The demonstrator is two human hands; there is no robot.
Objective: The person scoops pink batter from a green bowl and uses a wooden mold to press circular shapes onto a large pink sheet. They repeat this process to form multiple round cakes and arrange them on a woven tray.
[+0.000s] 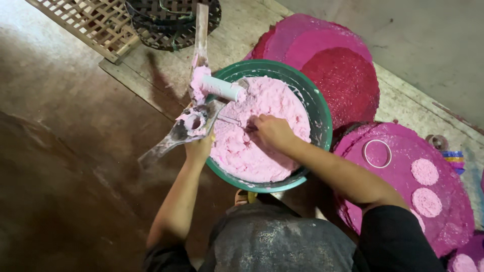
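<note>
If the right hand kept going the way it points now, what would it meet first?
Most likely the metal tool the left hand holds at the green basin's rim; the right hand points that way across the pink dough. Depth unclear.

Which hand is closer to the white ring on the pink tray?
Right. The right hand is in the bowl of pink dough, nearer the white ring. The left hand is at the bowl's far side, holding a scoop.

Person, seen from above: both arms bare from the short sleeves down, left hand (198, 147) and right hand (272, 132) ungloved, no rings or watch visible. Black short-sleeved top (398, 239) at lower right of frame. Dark grey garment (282, 242) at bottom centre, dusted with pale powder.
</note>
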